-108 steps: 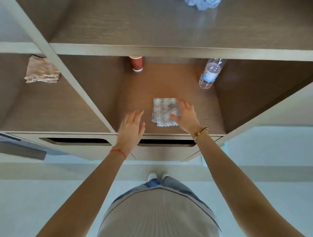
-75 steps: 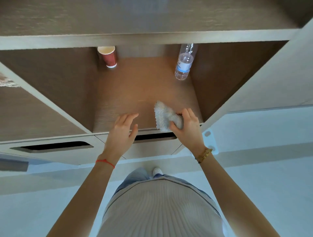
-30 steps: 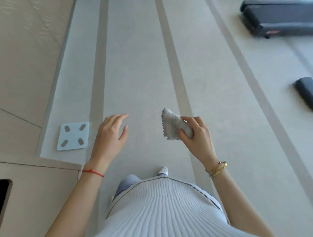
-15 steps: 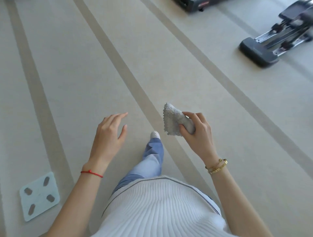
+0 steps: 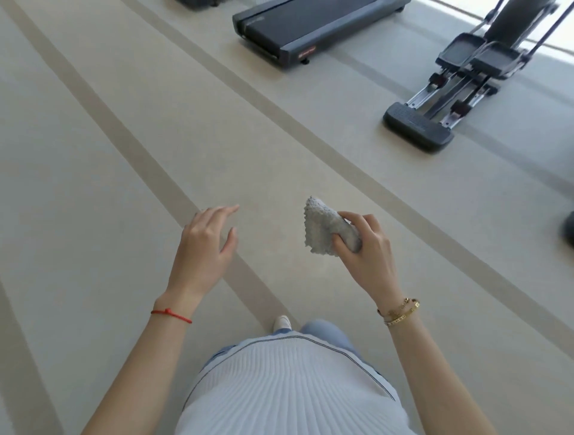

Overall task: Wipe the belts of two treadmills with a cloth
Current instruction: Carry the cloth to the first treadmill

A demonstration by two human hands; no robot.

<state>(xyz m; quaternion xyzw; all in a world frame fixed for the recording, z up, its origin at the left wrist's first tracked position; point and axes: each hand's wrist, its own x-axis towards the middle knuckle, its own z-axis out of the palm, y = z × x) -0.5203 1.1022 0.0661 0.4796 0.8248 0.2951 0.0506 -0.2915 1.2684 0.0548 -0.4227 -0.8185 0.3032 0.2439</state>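
My right hand (image 5: 365, 248) grips a bunched grey-white cloth (image 5: 323, 229) in the air in front of my body, thumb and fingers curled round it. My left hand (image 5: 203, 245) hovers beside it with relaxed fingers and holds nothing. A dark treadmill (image 5: 298, 28) lies on the floor at the top middle, its black belt facing up, well ahead of both hands. The dark corner of another machine (image 5: 195, 2) shows at the top edge, left of the treadmill.
An elliptical trainer (image 5: 459, 80) with pedals and rails stands at the top right, its base foot (image 5: 416, 125) nearest me. A dark object (image 5: 568, 229) shows at the right edge. Beige floor with darker stripes (image 5: 155, 161) stretches between me and the machines.
I took the cloth from the shelf with my right hand and turned away. Over the last second the treadmill and the elliptical have come further into view and closer; the floor scale has left view.
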